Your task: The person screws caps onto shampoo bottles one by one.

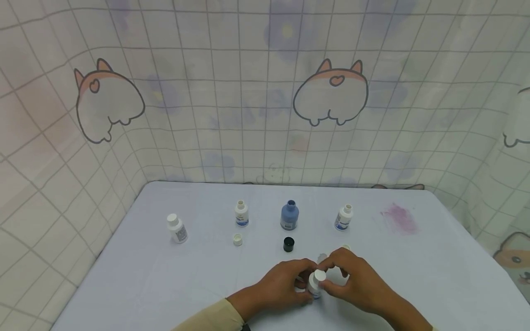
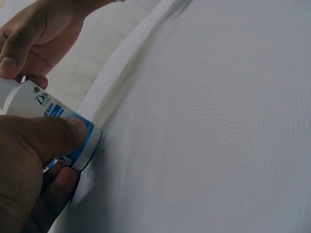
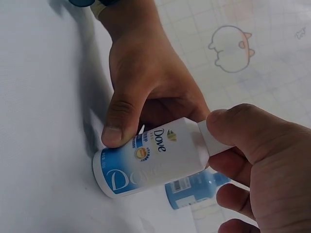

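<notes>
My left hand (image 1: 281,285) grips the body of a small white Dove bottle (image 3: 163,158) with a blue lower label, thumb on one side and fingers on the other. The bottle stands near the front of the table, leaning slightly. On its top is a white cap (image 1: 319,275), pinched between the thumb and forefinger of my right hand (image 1: 364,281). In the left wrist view, the left thumb covers part of the bottle's label (image 2: 56,107), and the cap is partly cut off at the edge.
Behind the hands stand a capped white bottle (image 1: 177,229), an uncapped white bottle (image 1: 242,214), an uncapped blue bottle (image 1: 289,216) and another uncapped white bottle (image 1: 343,218). A white cap (image 1: 238,239) and black cap (image 1: 288,244) lie in front. A pink stain (image 1: 400,218) marks the tablecloth.
</notes>
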`<state>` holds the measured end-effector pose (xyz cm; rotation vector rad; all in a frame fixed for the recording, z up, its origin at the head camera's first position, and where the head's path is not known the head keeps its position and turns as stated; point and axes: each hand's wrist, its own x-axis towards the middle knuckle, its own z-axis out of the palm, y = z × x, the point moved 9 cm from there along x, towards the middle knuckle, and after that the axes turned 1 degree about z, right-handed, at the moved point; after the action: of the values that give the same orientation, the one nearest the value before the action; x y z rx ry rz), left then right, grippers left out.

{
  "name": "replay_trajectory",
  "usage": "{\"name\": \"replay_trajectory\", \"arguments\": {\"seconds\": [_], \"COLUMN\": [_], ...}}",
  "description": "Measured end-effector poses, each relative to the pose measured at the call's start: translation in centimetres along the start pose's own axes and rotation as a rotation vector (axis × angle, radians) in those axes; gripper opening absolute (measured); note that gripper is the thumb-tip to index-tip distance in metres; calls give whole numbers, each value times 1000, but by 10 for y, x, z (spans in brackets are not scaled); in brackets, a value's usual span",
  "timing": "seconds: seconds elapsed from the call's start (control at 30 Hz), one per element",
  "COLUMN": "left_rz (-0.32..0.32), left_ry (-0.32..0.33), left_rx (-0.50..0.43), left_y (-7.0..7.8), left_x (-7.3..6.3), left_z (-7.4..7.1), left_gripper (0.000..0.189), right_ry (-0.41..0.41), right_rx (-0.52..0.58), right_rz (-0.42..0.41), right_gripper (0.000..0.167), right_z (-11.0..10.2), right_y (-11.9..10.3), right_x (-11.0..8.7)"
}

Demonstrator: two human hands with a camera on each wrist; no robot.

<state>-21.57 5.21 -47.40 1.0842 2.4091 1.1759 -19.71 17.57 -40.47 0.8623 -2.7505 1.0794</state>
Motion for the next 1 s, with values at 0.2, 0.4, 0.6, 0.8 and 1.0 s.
{"name": "replay_trajectory", "arguments": {"seconds": [0.2, 0.4, 0.6, 0.8, 1.0], "left_rz": [-4, 2, -11, -16, -17], "left_ry": [-4, 0, -1, -4, -1], "left_rx": [-2, -6, -25, -22, -15], "left_y": [0, 1, 0, 0, 1], "left_x": [0, -1, 0, -1, 0], "left_z": [0, -1, 0, 0, 0], "left_gripper": [58, 57, 56, 57, 56], "right_ry": [-10, 13, 5, -18, 2], "right_rx": [6, -1, -6, 12, 0], "right_rz": [-26, -51, -9, -26, -51], "right_gripper": [40, 41, 40, 42, 39], "right_z": [0, 1, 1, 2, 1], "right_y": [0, 0, 5, 3, -1], "right_x": [-1, 0, 0, -1, 0]}}
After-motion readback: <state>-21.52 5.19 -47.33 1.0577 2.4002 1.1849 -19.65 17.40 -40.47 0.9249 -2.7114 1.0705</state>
